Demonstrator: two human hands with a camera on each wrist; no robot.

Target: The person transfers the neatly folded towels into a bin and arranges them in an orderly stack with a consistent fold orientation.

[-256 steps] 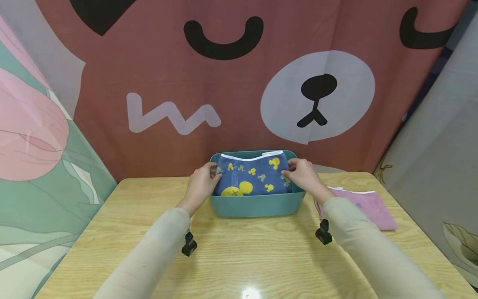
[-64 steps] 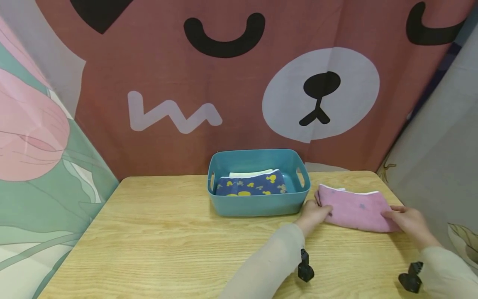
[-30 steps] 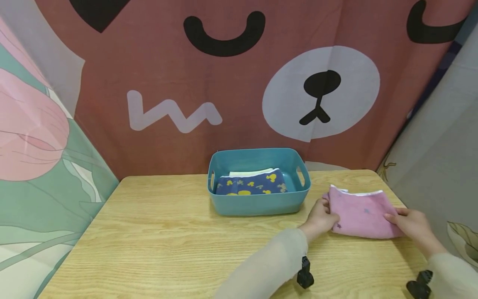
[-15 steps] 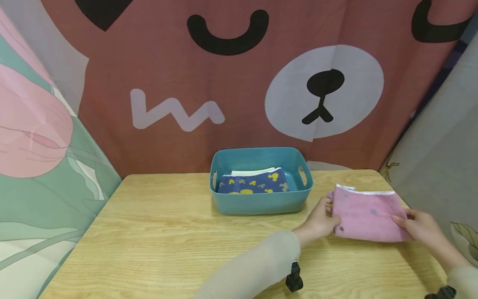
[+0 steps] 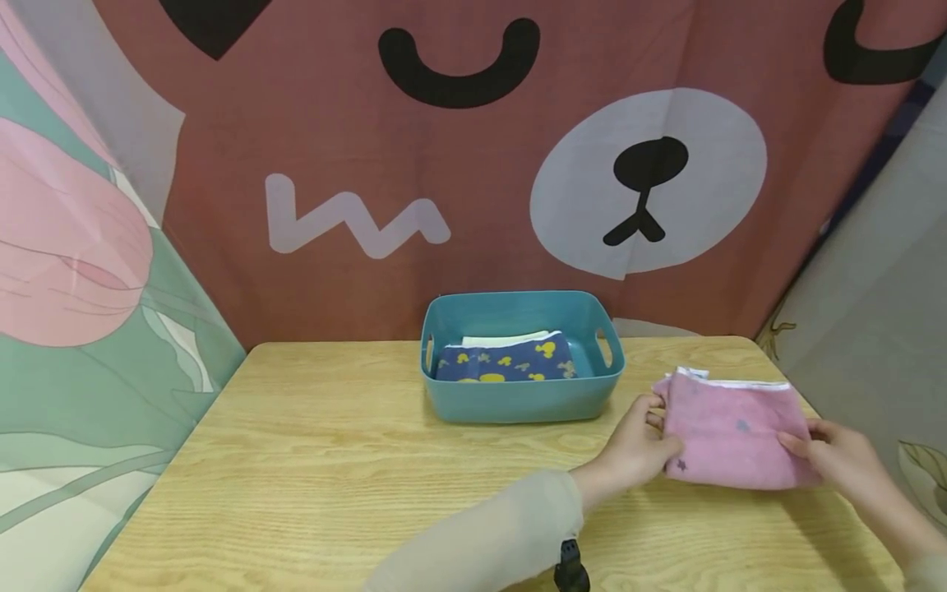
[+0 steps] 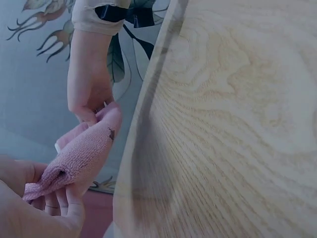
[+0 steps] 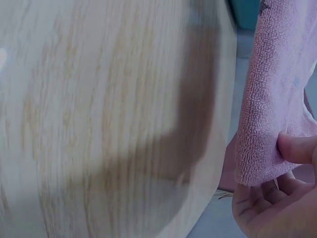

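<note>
A folded pink towel (image 5: 732, 436) with small grey stars and a white edge hangs between both hands at the table's right side. My left hand (image 5: 639, 444) grips its left end, thumb on the front and fingers behind. On the other end my right hand (image 5: 843, 452) pinches the cloth the same way. In the left wrist view the towel (image 6: 81, 153) shows its fuzzy folded edge, held at both ends. The right wrist view has the right thumb pressed on the towel (image 7: 270, 99) with the fingers curled beneath.
A teal basket (image 5: 521, 400) with cut-out handles stands at the table's back. Inside it lie a folded blue towel (image 5: 510, 362) with yellow shapes and a pale folded cloth (image 5: 503, 339) behind. The wooden table (image 5: 311, 460) meets a bear-print curtain (image 5: 473, 181) at the back.
Earlier both hands held the blue towel in the basket; it now lies there. The hands have since taken the pink towel, lifted it and drawn it slightly nearer and to the right.
</note>
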